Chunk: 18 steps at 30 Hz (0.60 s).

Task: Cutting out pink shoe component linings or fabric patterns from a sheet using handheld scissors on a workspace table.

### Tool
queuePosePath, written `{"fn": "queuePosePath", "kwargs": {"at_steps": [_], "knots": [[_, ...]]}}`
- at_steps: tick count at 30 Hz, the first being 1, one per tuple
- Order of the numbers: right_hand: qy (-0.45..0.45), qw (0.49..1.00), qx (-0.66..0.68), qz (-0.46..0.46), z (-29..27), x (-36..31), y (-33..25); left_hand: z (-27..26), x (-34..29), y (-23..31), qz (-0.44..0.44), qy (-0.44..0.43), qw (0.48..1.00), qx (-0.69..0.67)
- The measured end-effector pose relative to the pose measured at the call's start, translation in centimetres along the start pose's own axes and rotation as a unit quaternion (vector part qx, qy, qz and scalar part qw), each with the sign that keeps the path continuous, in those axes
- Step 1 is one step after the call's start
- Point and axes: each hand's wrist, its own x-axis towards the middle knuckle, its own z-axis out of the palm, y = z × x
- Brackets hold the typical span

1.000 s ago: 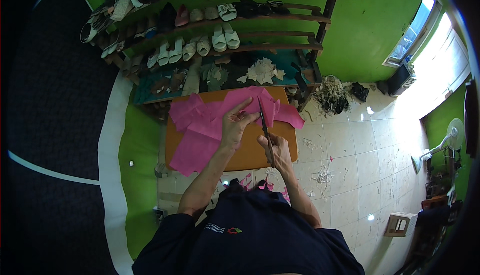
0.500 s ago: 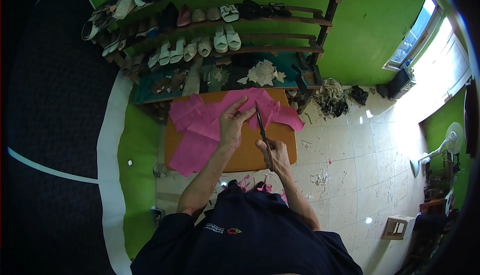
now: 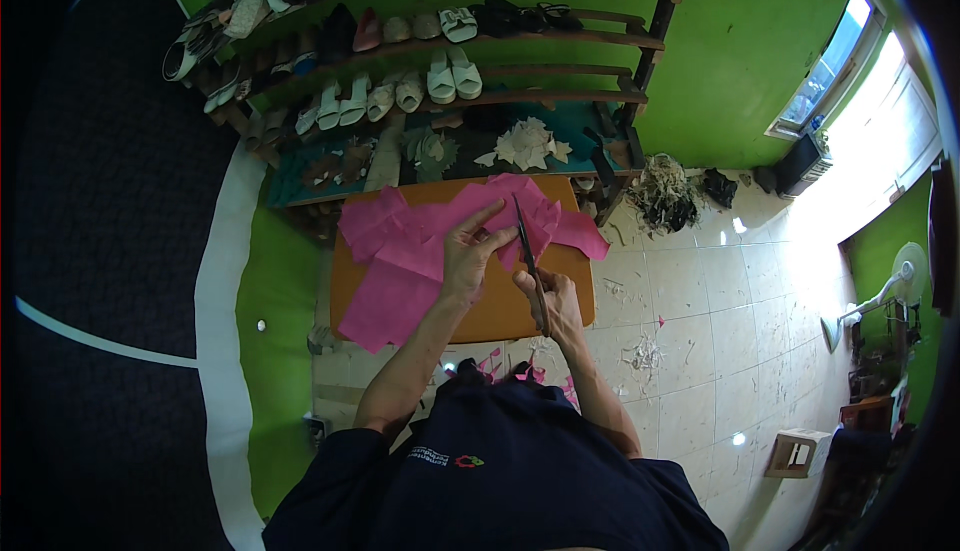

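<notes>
Green paint covers the wall point(image 3: 730, 71) behind a small orange table point(image 3: 484, 325). Pink sheets point(image 3: 400, 291) lie on it in a loose pile, and dark scissors point(image 3: 526, 246) reach over their right part. Half a second ago the tip was lower; now the blades go farther up over the pink, so I think the cutting is moving along. The right hand point(image 3: 558, 303) has its fingers wrapped around the handles. The left hand point(image 3: 466, 259) is just beside the blades, its pointing finger and thumb spread apart. Its other fingers are hidden, so I cannot tell if they pinch the pink. Farther out, pale scraps point(image 3: 643, 353) lie on the floor point(image 3: 705, 331) to the right, and shoes point(image 3: 453, 78) stand in rows on the shelves point(image 3: 560, 72) past the table.
</notes>
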Motion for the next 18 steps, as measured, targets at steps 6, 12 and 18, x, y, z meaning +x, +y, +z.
{"fn": "queuePosePath", "kwargs": {"at_steps": [6, 12, 18], "knots": [[-0.005, 1.0, 0.002, 0.015, -0.1, 0.0, 0.6, 0.4, 0.2, 0.8, 0.015, 0.016, 0.999, -0.028], [-0.004, 1.0, 0.012, 0.005, 0.1, 0.3, 0.4, 1.1, -0.2, 0.2, 0.004, 0.034, 0.999, 0.008], [-0.004, 0.999, 0.03, 0.017, -0.1, 0.1, -0.6, 0.7, -0.2, -0.3, -0.003, 0.013, 1.0, 0.0]]}}
